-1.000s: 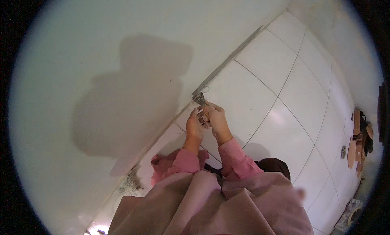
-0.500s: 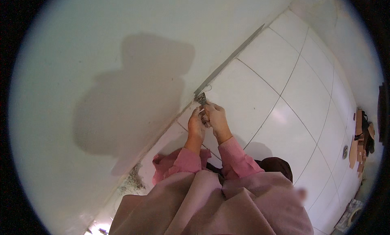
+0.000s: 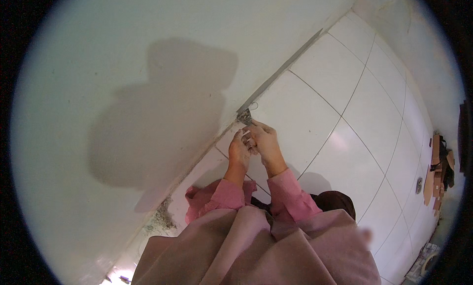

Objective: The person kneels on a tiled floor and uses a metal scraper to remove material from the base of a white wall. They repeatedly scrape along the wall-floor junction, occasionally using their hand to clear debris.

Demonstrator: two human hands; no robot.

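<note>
A putty knife (image 3: 244,117) has its dark, smeared blade at the seam where the wall meets the tiled floor. It touches, or nearly touches, the lower end of a long grey strip (image 3: 281,72) along the wall's foot. My right hand (image 3: 266,144) is closed round the knife's handle, which its fingers mostly hide. Close against it, my left hand (image 3: 239,152) has curled fingers with whitish smears; what they hold, if anything, is hidden. A thin curled thread (image 3: 254,106) lies on the floor beside the blade.
The pale wall (image 3: 118,53) rises on the left. White floor tiles (image 3: 364,142) spread to the right. Crumbly debris (image 3: 162,217) lies along the wall's foot at lower left. Cardboard pieces (image 3: 436,171) and dark items stand at the far right.
My right hand and the putty knife have shifted slightly up toward the grey strip's end, and the hand has turned a little. My left hand is almost unmoved.
</note>
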